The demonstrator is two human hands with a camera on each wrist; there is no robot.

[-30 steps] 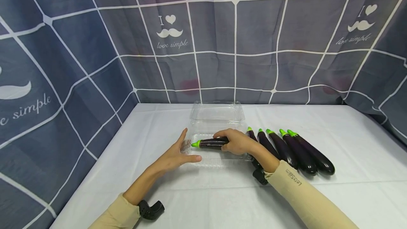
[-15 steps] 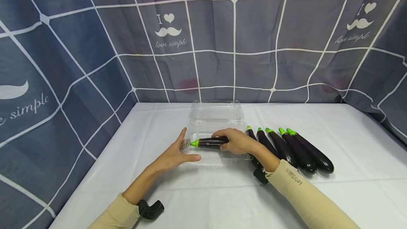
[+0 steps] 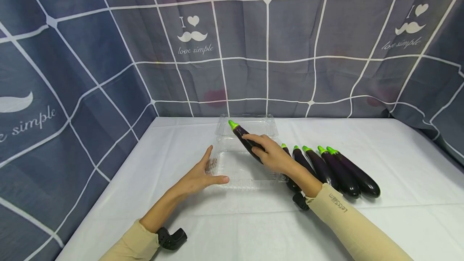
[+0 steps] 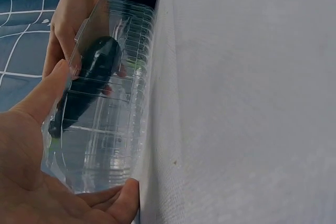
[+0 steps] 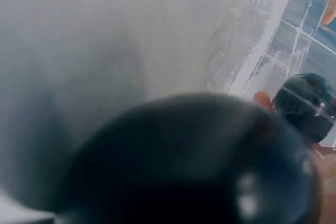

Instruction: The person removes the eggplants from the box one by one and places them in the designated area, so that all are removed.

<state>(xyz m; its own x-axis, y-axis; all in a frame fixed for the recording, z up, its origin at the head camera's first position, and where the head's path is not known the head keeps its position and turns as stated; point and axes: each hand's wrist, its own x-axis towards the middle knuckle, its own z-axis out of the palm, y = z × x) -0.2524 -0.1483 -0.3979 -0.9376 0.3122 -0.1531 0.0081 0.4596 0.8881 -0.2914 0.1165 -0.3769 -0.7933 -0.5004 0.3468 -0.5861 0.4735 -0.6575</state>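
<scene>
My right hand [image 3: 273, 154] grips a dark purple eggplant [image 3: 243, 138] with a green stem, tilted over the back of a clear plastic container [image 3: 237, 180]. Its stem end points back left, overlapping the raised lid [image 3: 261, 126]. With thumb and fingers spread round its left end, my left hand [image 3: 199, 178] holds the container. The left wrist view shows the held eggplant [image 4: 86, 93] through the clear wall, with left fingertips [image 4: 126, 198] at the near corner. In the right wrist view, the held eggplant's round end [image 5: 304, 103] appears beyond a large blurred eggplant [image 5: 199, 156].
Several eggplants [image 3: 342, 172] lie side by side to the right of the container, partly behind my right forearm. A white cloth [image 3: 232, 228] covers the table. A grey checked curtain [image 3: 246, 79] stands behind and at both sides.
My right hand has raised the eggplant from over the container's tray and turned its stem end back toward the lid. My left hand has kept its place.
</scene>
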